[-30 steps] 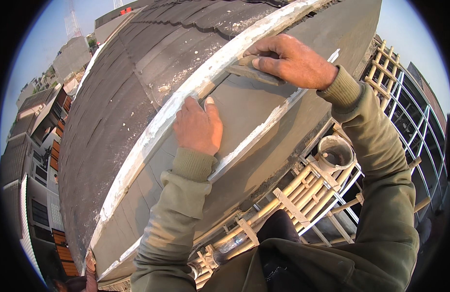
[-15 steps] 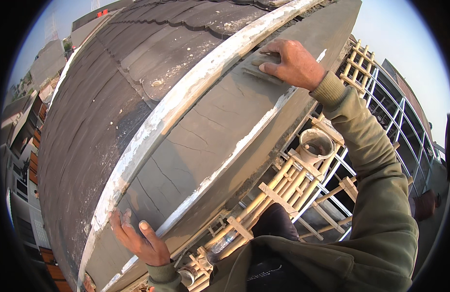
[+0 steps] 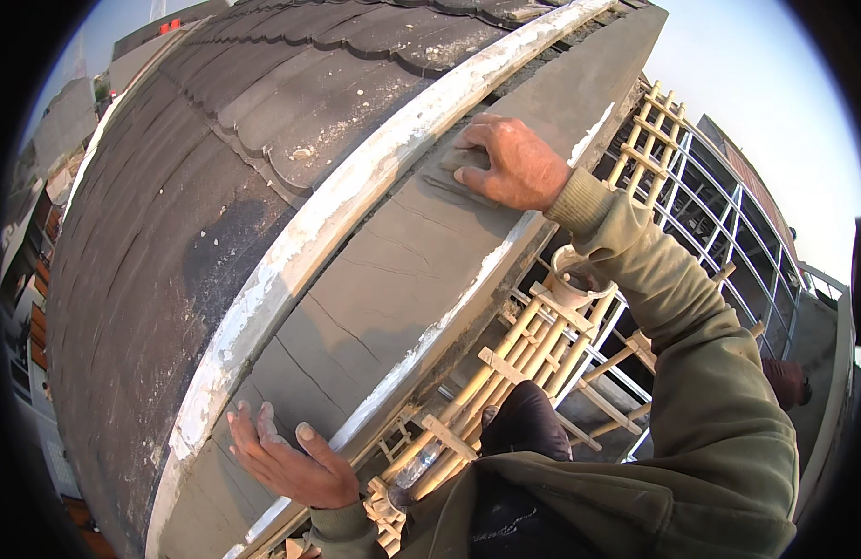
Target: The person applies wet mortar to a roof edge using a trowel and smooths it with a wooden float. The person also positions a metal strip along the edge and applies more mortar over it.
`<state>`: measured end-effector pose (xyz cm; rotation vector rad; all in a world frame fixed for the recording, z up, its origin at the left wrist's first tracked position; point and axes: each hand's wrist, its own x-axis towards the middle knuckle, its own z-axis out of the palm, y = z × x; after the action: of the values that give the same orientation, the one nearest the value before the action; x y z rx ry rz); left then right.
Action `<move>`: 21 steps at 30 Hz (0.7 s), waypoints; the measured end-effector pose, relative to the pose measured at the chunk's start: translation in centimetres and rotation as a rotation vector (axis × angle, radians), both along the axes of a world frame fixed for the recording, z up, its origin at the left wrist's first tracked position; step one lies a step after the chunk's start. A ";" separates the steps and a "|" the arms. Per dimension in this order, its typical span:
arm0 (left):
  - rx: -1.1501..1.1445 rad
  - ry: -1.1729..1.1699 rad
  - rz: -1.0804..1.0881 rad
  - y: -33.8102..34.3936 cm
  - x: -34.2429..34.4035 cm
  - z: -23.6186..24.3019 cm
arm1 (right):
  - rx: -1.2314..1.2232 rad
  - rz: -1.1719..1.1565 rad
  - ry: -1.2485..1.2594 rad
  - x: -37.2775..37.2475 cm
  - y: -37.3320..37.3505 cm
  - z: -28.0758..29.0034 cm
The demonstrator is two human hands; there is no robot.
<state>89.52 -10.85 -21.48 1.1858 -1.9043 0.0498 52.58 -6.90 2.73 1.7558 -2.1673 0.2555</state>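
Note:
My right hand (image 3: 516, 166) is closed on a grey, mortar-coated hand float (image 3: 452, 175), pressed to the upper part of a sloping band of grey mortar (image 3: 384, 270). Thin cracks or drag lines run across this band below the float. Farther down at the left, my left hand (image 3: 295, 464) is open, fingers stretched, with nothing in it. It lies over the lower part of the band; whether its fingertips touch the mortar I cannot tell. A white-smeared straight edge (image 3: 449, 317) bounds the band on my side, and a rough white ridge (image 3: 295, 244) on the far side.
Dark roof tiles (image 3: 291, 121) slope away beyond the ridge. Below the band, on my side, stands bamboo scaffolding (image 3: 514, 349) with a mortar-stained bucket (image 3: 572, 292) on it. A clear plastic bottle (image 3: 419, 466) lies among the poles. Metal framing (image 3: 729, 228) rises at the right.
My right hand has drawn the float down the band, toward the lower left. The left hand has shifted slightly right, still spread. The whole view has also swung a little.

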 end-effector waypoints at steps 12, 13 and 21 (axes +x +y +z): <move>0.007 0.013 -0.017 -0.1 -0.1 0.5 | -0.186 -0.241 -0.065 -5.5 0.3 2.9; 0.003 0.005 -0.002 -0.1 0.2 0.4 | -0.165 -0.156 -0.030 -3.8 -0.4 1.3; -0.003 0.006 0.007 -0.3 0.8 0.3 | 0.136 0.507 -0.300 8.5 1.5 -3.8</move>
<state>90.35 -11.11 -21.23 1.1897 -1.8943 0.0537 61.05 -5.40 -1.09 2.4683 -1.9180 0.5345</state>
